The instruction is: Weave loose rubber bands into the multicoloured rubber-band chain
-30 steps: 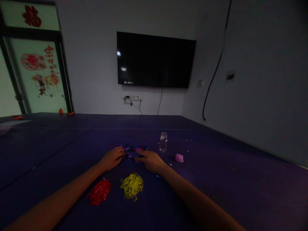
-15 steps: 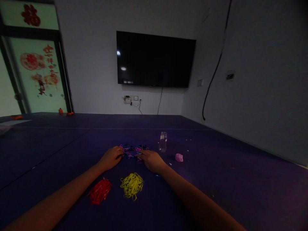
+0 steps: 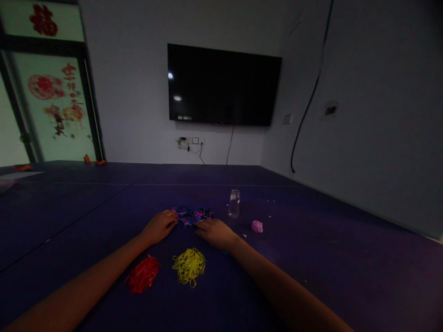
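Both my hands rest on a dark purple floor mat [image 3: 311, 258] at a mixed pile of pink, blue and dark rubber bands [image 3: 192, 215]. My left hand [image 3: 159, 226] lies at the pile's left edge, fingers curled onto the bands. My right hand [image 3: 215, 232] sits at the pile's near right edge with its fingertips pinched in the bands. Nearer to me lie a heap of red bands [image 3: 143, 275] and a heap of yellow bands [image 3: 189, 266], both apart from my hands.
A small clear bottle [image 3: 234, 204] stands right of the mixed pile. A pink lump [image 3: 257, 226] lies further right. A black television [image 3: 223, 85] hangs on the far wall. A glass door with red decorations [image 3: 51, 101] is at the left.
My right hand has drawn slightly back towards me at the pile's edge. The left hand has barely moved.
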Demonstrator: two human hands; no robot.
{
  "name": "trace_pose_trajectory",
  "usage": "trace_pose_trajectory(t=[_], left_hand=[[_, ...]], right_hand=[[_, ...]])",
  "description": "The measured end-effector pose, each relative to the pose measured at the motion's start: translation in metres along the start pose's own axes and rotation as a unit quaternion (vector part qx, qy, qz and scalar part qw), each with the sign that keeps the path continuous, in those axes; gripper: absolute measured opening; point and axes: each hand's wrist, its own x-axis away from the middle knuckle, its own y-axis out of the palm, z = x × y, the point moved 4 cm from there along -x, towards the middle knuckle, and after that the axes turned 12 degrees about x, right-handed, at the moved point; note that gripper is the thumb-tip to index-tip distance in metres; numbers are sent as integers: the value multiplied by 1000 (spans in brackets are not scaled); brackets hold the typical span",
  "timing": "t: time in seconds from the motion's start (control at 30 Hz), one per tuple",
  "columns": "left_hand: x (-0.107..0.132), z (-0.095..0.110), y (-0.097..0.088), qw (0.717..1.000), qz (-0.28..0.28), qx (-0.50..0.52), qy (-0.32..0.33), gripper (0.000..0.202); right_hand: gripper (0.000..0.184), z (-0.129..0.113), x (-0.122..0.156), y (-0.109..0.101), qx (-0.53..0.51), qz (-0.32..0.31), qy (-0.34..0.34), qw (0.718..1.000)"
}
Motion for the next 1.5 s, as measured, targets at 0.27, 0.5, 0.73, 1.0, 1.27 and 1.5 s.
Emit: trace_pose_trajectory(t=[0.27,0.5,0.73,1.0,1.27,1.5], left_hand=[[0,0,-1,1000,4,3,-14,18],[-1,3,-2,1000,6,0,-12,17],[-1,3,-2,1000,6,3,-15,17],[-1,6,-4,1000,-2,4,-18,16],[-1,4,-3,1000,2,11,-15,16],[-1,4,-2,1000,0,11,-19,16]], right_hand=[[22,5,1,-1,-27,-36,41,998],[24,9,3,1,-72,-32,57,995],[23,12,3,2,-99,-45,80,991],[21,13,3,0,-112,-50,93,988],[27,13,3,-1,-109,-50,102,988],[28,13,4,0,-110,-45,105,987]])
